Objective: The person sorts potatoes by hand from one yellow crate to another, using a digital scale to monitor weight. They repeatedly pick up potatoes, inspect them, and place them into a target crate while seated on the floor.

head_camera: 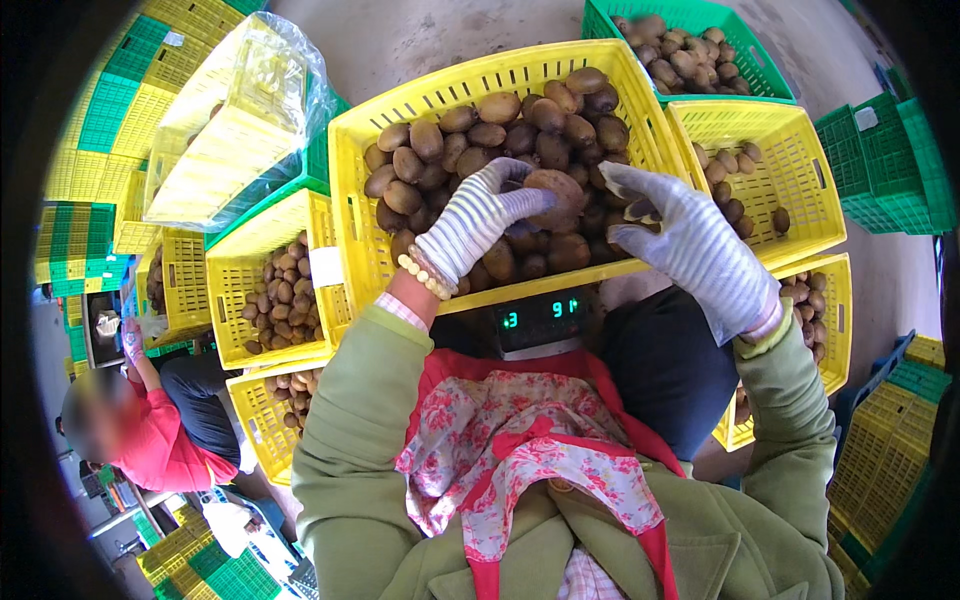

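A yellow plastic crate (480,71) heaped with brown kiwifruit (427,140) stands right in front of me. My left hand (480,214), in a striped knit glove, has its thumb and fingers around a large kiwifruit (556,201) above the heap. My right hand (671,225), gloved the same way, hovers over the crate's near right side. Its fingers are spread and curved, with no fruit visible in them. Under the crate's near edge, a scale's digital display (541,319) glows green between my knees.
On my left are a yellow crate of kiwifruit (217,277) and a plastic-wrapped crate (217,120). To the right, another yellow crate (795,180) holds several kiwifruit; a green crate (757,45) of fruit stands beyond. A person in red (169,442) sits at left. Stacked crates (885,165) line the sides.
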The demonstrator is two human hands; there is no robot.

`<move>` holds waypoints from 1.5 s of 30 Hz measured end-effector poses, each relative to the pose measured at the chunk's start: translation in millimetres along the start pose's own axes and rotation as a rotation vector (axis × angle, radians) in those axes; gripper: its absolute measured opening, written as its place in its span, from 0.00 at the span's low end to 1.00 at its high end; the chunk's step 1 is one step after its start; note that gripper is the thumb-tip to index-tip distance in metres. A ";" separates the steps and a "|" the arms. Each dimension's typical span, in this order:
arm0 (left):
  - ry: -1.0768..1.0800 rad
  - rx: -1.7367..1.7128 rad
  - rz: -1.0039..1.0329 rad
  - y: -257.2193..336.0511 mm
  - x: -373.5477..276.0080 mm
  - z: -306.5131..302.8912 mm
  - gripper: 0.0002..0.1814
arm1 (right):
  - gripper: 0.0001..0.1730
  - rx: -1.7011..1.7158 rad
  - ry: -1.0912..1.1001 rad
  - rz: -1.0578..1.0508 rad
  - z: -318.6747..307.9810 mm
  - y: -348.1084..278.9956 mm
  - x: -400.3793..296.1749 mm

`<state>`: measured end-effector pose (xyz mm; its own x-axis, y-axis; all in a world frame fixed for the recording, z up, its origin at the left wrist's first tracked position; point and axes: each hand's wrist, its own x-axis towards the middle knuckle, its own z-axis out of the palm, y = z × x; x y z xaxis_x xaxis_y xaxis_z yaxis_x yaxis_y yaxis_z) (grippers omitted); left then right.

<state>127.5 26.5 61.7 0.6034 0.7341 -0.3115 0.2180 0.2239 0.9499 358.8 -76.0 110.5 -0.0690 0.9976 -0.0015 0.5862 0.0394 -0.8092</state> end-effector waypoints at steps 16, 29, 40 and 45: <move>-0.159 -0.025 0.032 7.0 -7.4 8.8 0.27 | 0.35 0.144 -0.068 0.058 27.0 17.8 23.0; 0.025 0.048 -0.096 -19.9 6.5 -37.1 0.19 | 0.35 0.175 -0.009 0.212 11.7 17.5 22.8; 0.019 0.198 -0.149 -45.3 13.7 -47.4 0.20 | 0.35 0.195 0.091 0.267 -4.1 30.9 1.0; 0.009 0.228 -0.181 -43.9 11.5 -45.0 0.20 | 0.34 0.188 0.151 0.313 -13.0 43.0 -16.2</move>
<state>90.3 53.9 17.6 0.5323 0.7014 -0.4740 0.4888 0.2025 0.8486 395.7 -89.7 83.3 0.2175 0.9575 -0.1896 0.4009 -0.2647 -0.8771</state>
